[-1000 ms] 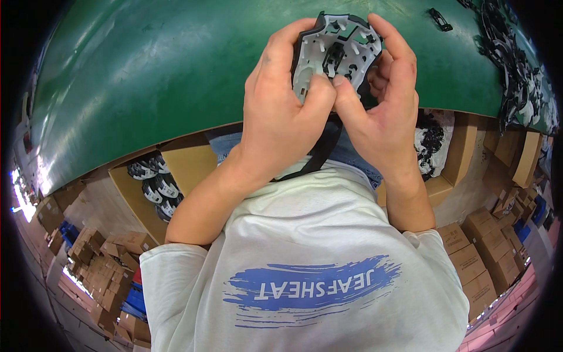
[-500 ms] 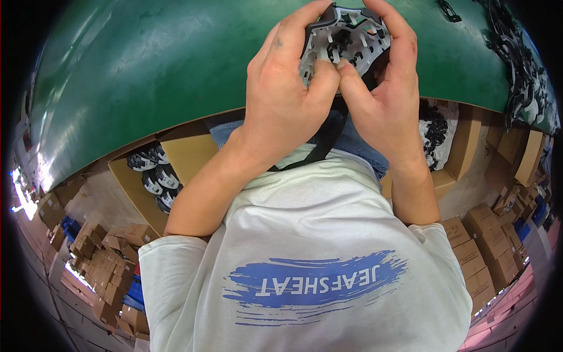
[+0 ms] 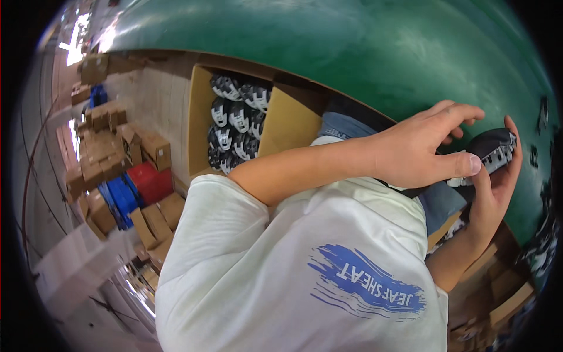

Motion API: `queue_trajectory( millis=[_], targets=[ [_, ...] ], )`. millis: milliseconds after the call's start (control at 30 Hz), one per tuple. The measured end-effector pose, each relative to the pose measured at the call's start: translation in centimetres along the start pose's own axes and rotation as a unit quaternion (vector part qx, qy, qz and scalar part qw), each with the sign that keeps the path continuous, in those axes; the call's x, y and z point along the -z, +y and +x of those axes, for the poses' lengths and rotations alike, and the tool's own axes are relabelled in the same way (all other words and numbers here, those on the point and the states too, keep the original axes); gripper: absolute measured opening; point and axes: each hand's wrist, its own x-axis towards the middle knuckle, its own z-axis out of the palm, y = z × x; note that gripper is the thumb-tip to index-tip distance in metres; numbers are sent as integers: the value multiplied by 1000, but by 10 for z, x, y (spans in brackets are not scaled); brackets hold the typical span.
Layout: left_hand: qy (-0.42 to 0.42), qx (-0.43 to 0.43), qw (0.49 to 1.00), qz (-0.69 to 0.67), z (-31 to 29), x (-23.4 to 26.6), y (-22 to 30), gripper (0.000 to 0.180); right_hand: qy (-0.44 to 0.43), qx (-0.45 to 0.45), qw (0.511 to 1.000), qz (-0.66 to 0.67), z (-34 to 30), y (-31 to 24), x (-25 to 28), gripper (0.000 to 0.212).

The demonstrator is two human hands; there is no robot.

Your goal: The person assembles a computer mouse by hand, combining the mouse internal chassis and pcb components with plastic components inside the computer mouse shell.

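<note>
Right hand is gripping a black-and-white shell near the front edge of the green bench. Left hand is staying open, fingers loosely extended, thumb lying right by the shell; can't tell if touching. Small black parts are lying on the bench beyond the right hand. Open cardboard box at left is holding similar shells in rows.
</note>
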Motion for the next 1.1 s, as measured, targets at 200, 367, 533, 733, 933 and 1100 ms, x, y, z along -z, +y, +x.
queue_trajectory(
  millis=[200,367,533,733,933,1100],
  targets=[
    [-56,41,910,-409,-46,22,-17,89,-134,23,991,-6,8,-7,-56,79],
    [61,103,915,-384,-122,70,-17,83,-364,23,931,9,33,2,-76,93],
    [440,148,852,-242,-288,174,-88,79,-321,37,936,-137,51,-7,-78,74],
    [579,371,721,82,-503,248,-157,95,-256,-10,962,-91,73,20,-39,56],
    [526,520,556,380,-555,231,-215,88,-227,0,968,-103,63,23,-41,52],
    [512,559,516,399,-538,235,-230,80,-230,12,967,-113,66,26,-42,49]
  ],
)
